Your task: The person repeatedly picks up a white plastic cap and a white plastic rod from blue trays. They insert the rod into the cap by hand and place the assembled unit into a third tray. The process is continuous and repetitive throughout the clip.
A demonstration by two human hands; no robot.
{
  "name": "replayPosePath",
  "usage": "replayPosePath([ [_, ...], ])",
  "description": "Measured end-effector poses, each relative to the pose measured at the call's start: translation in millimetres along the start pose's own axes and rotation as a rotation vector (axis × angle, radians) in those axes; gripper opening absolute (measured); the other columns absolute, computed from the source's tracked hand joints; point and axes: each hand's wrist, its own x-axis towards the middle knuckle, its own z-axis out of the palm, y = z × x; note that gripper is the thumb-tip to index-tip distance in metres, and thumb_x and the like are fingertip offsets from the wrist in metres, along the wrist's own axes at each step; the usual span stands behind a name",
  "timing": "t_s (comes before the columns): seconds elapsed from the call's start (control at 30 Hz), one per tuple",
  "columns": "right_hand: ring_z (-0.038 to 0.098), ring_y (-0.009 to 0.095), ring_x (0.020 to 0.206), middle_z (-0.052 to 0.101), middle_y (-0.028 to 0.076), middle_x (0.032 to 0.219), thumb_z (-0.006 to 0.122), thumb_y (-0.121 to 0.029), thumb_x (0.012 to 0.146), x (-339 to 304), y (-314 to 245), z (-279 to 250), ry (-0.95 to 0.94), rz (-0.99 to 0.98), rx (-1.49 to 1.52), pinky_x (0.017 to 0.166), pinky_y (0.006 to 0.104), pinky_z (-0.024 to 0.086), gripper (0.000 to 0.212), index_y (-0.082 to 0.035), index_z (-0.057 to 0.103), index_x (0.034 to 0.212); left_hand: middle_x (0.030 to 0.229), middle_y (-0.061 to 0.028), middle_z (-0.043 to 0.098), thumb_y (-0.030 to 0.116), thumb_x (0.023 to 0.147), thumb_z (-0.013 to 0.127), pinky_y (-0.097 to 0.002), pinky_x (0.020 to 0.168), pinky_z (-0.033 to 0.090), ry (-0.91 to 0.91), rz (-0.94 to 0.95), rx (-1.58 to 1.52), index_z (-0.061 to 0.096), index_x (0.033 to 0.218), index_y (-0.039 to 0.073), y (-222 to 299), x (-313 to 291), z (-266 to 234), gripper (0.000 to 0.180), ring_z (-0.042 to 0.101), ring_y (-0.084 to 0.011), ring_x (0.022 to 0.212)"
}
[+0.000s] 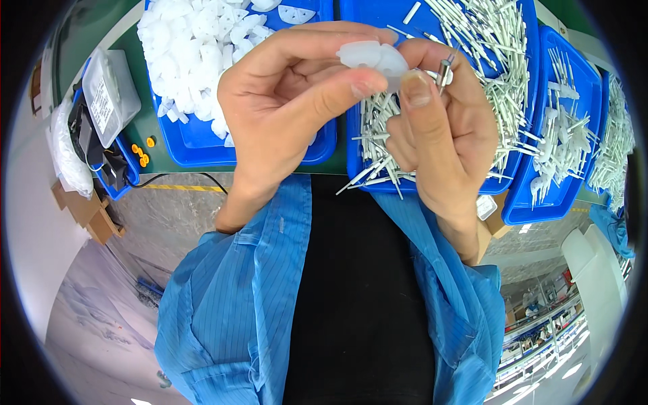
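Head view looks down on both hands raised above blue trays. Left hand (283, 101) has its grip clamped, thumb and fingers, on a white plastic piece (374, 57), held over the gap between two trays. Right hand (439, 128) touches the same piece with its thumb and pinches a small metal pin (444, 71). Below lie a tray of white plastic pieces (196, 145) and a tray of white rods (499, 182) on the green tabletop (152, 162).
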Motion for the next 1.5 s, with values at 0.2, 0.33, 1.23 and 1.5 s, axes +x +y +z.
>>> replayPosePath([
  [0.2,0.042,0.003,0.055,0.053,0.0,0.071,0.051,-0.006,0.098,-1.3,10.4,5.5,0.088,-0.387,-0.749,0.051,0.0195,0.032,0.017,0.0,0.056,0.114,0.106,-0.0217,0.067,0.004,0.093,0.058,-0.044,0.079,0.06,0.093,-0.071,-0.066,0.059,0.121,-0.005,-2.9,2.8,-11.4,0.029,0.068,-0.0312,0.096],
  [0.33,0.061,0.008,0.062,0.071,0.01,0.088,0.055,-0.002,0.095,-2.6,7.7,12.1,0.086,-0.448,-0.94,0.058,0.0212,0.047,0.01,-0.001,0.061,0.104,0.105,-0.0211,0.067,-0.002,0.09,0.061,-0.0416,0.078,0.06,0.195,-0.018,0.14,0.06,0.115,-0.005,-3.4,1.1,0.0,0.026,0.069,-0.0307,0.09],
  [1.23,0.052,0.01,0.054,0.06,0.007,0.071,0.052,-0.02,0.1,-5.4,-1.5,7.0,-0.038,-0.467,-0.804,0.049,0.0227,0.04,0.023,0.002,0.057,0.093,0.1,-0.0205,0.056,-0.006,0.085,0.06,-0.0412,0.069,0.058,-0.139,0.34,0.114,0.052,0.098,-0.005,-6.3,5.3,-10.4,0.015,0.066,-0.0303,0.079],
  [1.5,0.061,0.017,0.056,0.063,0.01,0.072,0.057,-0.008,0.095,-13.0,-4.8,11.8,0.006,-0.59,-1.125,0.053,0.0257,0.048,0.011,0.003,0.058,0.096,0.103,-0.0217,0.056,0.005,0.09,0.064,-0.0428,0.07,0.059,-0.308,0.346,0.232,0.052,0.102,-0.005,-8.2,3.5,-17.4,0.02,0.067,-0.0331,0.08],
])
